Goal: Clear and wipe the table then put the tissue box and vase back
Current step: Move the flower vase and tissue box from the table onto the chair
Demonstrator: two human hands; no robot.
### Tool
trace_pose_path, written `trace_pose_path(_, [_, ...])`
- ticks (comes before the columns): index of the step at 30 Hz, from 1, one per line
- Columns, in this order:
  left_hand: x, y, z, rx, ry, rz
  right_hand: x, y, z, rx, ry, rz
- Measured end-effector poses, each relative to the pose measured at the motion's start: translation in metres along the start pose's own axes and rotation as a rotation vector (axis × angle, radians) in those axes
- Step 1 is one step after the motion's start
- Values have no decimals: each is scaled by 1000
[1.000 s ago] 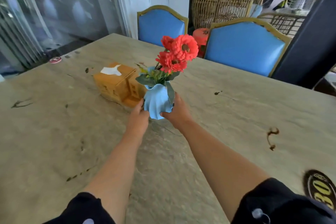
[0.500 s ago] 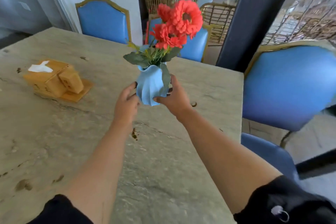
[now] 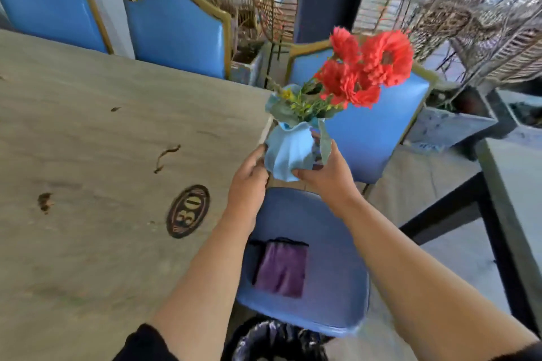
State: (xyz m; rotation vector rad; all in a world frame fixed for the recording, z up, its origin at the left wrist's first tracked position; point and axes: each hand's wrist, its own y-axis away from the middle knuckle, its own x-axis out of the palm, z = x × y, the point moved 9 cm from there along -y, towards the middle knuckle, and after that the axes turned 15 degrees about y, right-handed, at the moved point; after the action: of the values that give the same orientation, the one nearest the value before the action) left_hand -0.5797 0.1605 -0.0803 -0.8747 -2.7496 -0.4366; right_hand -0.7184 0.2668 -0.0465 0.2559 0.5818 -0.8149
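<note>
We grip the vase (image 3: pixel 289 155) with both hands. Our left hand (image 3: pixel 247 182) and right hand (image 3: pixel 325 176) press its sides above the chair (image 3: pixel 311 296).

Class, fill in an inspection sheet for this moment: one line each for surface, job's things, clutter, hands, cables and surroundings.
Surface: stone-look table, dark stains and an oval number plaque near its edge.
Job's things: blue vase of red flowers held off the table, over the seat of a blue chair; tissue box not in view.
Clutter: purple cloth lying on that seat; black bin bag below.
Hands: left hand and right hand both grip the vase's lower body.
Cables: nothing seen.
Surroundings: more blue chairs at the far side, wicker furniture behind, a second table to the right.
</note>
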Motion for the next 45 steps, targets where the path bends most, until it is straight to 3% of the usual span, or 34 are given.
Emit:
trace_pose_path(6, [25, -24, 120, -152, -43, -61, 22, -17, -126, 86, 7, 71])
trace_pose_path(13, [3, -67, 239, -239, -142, -126, 88, -40, -239, 161, 16, 127])
trace_pose_path(20, [-15, -74, 295, -260, -119, -182, 125, -43, -289, 169, 55, 159])
trace_pose_path(24, [-13, -72, 305, -303, -120, -136, 131, -35, -300, 208, 44, 152])
trace_pose_path(30, [-16, -52, 286, -331, -138, -92, 126, -6, -288, 248, -86, 91])
trace_pose_path(35, [-23, 2, 230, -324, -174, -47, 120, 72, -255, 441, -180, 127])
trace_pose_path(39, [-30, 57, 161, -304, -227, 57, 109, 129, -187, 453, -200, 119])
trace_pose_path(45, [-88, 139, 33, -183, -266, 64, 111, 203, -45, 326, -250, 85])
